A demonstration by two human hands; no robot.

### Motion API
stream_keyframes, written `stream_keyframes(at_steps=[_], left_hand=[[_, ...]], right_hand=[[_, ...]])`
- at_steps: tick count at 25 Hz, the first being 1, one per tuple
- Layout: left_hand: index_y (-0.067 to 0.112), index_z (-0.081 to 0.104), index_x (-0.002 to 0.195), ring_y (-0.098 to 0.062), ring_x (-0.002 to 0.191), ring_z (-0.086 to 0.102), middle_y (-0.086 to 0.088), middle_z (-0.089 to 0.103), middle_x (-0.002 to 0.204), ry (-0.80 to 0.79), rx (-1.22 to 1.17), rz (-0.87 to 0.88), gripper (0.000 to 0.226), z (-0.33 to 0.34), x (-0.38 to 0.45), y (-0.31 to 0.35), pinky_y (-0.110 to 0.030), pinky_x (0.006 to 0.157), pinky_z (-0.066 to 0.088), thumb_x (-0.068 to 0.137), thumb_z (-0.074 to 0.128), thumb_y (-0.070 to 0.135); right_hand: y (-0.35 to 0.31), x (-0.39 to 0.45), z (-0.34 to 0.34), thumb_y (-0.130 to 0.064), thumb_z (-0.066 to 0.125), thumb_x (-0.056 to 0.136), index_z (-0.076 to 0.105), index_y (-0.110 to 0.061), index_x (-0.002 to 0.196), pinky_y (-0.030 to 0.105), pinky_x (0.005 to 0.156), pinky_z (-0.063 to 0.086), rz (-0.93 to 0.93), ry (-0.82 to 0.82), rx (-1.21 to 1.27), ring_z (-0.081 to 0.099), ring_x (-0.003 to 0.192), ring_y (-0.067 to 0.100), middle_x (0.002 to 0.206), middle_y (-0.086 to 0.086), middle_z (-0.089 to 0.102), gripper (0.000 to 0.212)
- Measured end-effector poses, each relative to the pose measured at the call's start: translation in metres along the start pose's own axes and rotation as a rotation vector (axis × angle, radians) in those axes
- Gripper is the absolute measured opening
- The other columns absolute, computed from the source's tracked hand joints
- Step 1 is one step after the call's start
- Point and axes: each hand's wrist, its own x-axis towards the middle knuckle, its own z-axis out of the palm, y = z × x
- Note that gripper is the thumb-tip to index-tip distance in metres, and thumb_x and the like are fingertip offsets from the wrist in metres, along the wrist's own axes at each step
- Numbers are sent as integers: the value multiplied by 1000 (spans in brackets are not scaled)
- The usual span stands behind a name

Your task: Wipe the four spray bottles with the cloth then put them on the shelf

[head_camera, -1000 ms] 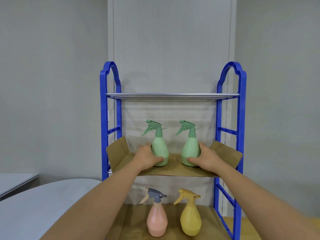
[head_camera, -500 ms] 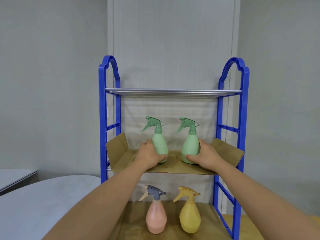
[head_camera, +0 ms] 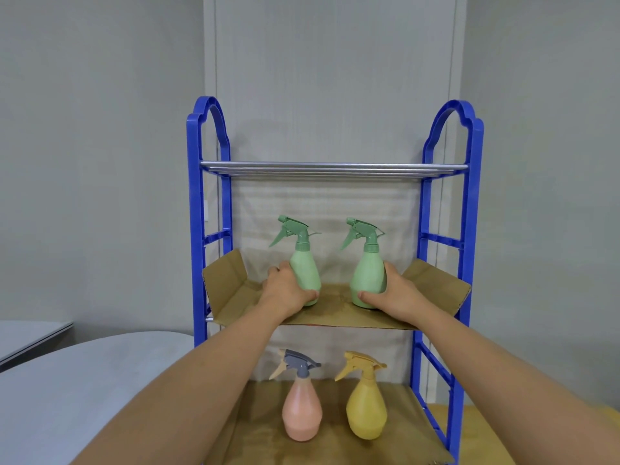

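Gripping a green bottle (head_camera: 304, 273) in the left hand (head_camera: 285, 292) and its twin (head_camera: 368, 276) in the right hand (head_camera: 396, 293) on the middle shelf (head_camera: 432, 283), careless release may topple either off the sagging cardboard.

I see plain grey walls (head_camera: 100, 162) all round, with a lighter vertical panel (head_camera: 335, 78) in the middle between two seams. A pale grey rounded table (head_camera: 84, 380) sits lower left, and a second flat grey surface (head_camera: 30, 333) lies just behind it. Light is soft and even.
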Motion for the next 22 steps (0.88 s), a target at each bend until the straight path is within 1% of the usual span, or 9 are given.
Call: stream_keyframes(at_steps=[6,9,15,17,19,20,21,22], left_hand=[[10,40,138,-35,121,52,-15,45,133,0,7,6,86,-1,-1,-1,-44,104,46,74,85,45],[10,41,138,-35,121,52,-15,45,133,-2,10,12,85,-1,0,-3,-45,104,46,74,85,45],[10,40,139,-35,122,51,-15,44,134,-27,30,4,88,-2,1,-1,-45,105,45,74,83,48],[12,41,139,-34,122,51,-12,48,131,-75,34,5,96,-6,-2,1,-46,103,46,66,82,60],[15,48,133,-32,117,55,-9,55,124,-105,39,8,103,-11,-3,-4,-46,97,50,53,73,75],[15,51,130,-30,112,57,-8,58,122,-103,31,17,100,-16,-12,-2,-45,94,51,54,69,77],[14,54,129,-30,109,59,-9,60,122,-89,24,32,91,-24,-25,2,-42,93,51,61,67,74],[12,55,130,-30,110,60,-11,62,125,-61,16,42,81,-33,-42,7,-37,92,50,73,66,67]], right_hand=[[-5,-1,-2,-39,81,75,33,-18,142,30,81,46,43,30,-2,51,103,17,117,-1,52,85],[-4,2,1,-40,83,74,34,-17,141,31,84,48,47,59,-13,51,102,17,121,2,54,86],[0,1,1,-42,82,75,32,-20,142,31,82,47,39,36,13,51,105,18,116,-2,51,86],[-2,-2,0,-44,81,75,34,-22,139,34,85,48,28,23,4,53,106,20,119,0,54,82],[-6,-13,-4,-47,79,76,37,-22,132,37,84,50,28,35,-13,55,106,22,119,3,57,74],[-12,-21,-9,-47,77,79,40,-21,129,36,83,49,14,53,-29,55,105,22,119,2,58,68],[-18,-31,-12,-45,75,82,43,-20,130,33,83,48,-10,73,-14,56,106,21,119,1,58,63],[-25,-41,-18,-42,73,85,45,-19,132,31,84,47,-24,102,-12,56,109,21,120,-1,59,60]])
